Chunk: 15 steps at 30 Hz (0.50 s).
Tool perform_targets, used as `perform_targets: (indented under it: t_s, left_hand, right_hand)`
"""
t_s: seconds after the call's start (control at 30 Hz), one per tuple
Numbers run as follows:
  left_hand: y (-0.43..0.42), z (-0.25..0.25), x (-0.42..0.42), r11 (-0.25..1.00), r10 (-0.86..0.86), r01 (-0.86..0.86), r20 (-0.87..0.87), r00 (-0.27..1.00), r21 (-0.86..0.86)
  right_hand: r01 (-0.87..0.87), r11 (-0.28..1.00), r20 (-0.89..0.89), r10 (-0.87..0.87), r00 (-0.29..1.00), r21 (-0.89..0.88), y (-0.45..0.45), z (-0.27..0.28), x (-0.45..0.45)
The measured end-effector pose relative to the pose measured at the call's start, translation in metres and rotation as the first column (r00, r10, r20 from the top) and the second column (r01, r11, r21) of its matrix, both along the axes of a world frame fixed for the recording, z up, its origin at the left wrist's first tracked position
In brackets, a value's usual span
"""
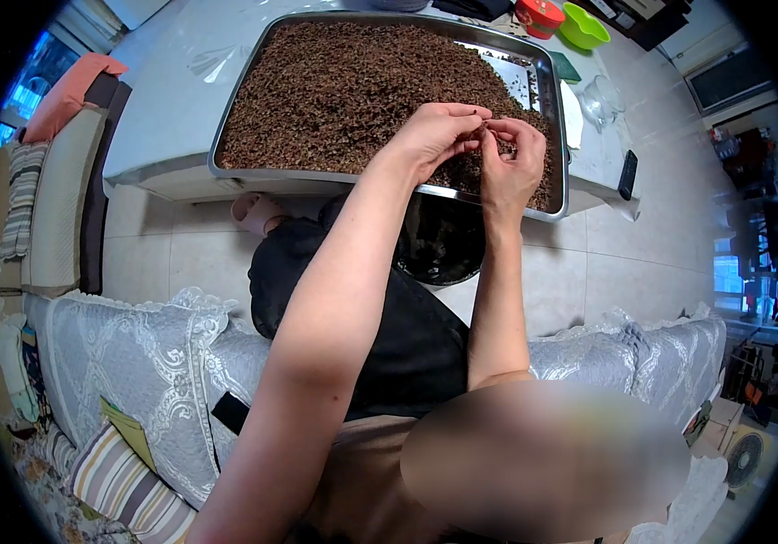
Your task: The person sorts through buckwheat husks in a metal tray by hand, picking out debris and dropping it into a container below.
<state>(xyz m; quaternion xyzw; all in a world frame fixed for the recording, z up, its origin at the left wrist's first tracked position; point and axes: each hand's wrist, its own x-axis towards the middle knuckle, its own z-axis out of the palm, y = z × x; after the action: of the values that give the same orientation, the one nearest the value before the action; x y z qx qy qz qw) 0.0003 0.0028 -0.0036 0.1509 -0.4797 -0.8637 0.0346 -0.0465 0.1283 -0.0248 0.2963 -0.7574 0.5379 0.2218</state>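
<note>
A large metal tray (226, 136) on the table holds a thick heap of small reddish-brown dried pieces (334, 91), possibly a spice; I cannot tell the kind. Over its near right part, my left hand (439, 136) and my right hand (513, 163) meet fingertip to fingertip. Both are closed in a pinch around a tiny dark piece, mostly hidden by the fingers. A bare patch of tray bottom (508, 74) shows at the far right, with loose bits scattered on it.
Under the tray's near edge, between my legs, stands a black bag-lined bin (443, 238). At the table's right are a glass bowl (602, 98), a dark remote (628, 174), a green bowl (584, 27) and a red container (540, 16). A lace-covered sofa (135, 363) lies behind.
</note>
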Motion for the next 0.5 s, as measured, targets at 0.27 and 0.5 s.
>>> perform_targets:
  t_s: [0.27,0.5]
  left_hand:
    - [0.000,0.007,0.001,0.990,0.138,-0.138,-0.030,0.990,-0.026]
    - [-0.004,-0.003,-0.002,0.979,0.202,-0.200,0.031,0.979,-0.046]
  right_hand:
    - [-0.044,0.999,0.114,0.046,0.992,-0.022,0.002,0.000,-0.002]
    - [-0.072,0.996,0.193,0.080,0.978,-0.049,0.000,-0.001,0.001]
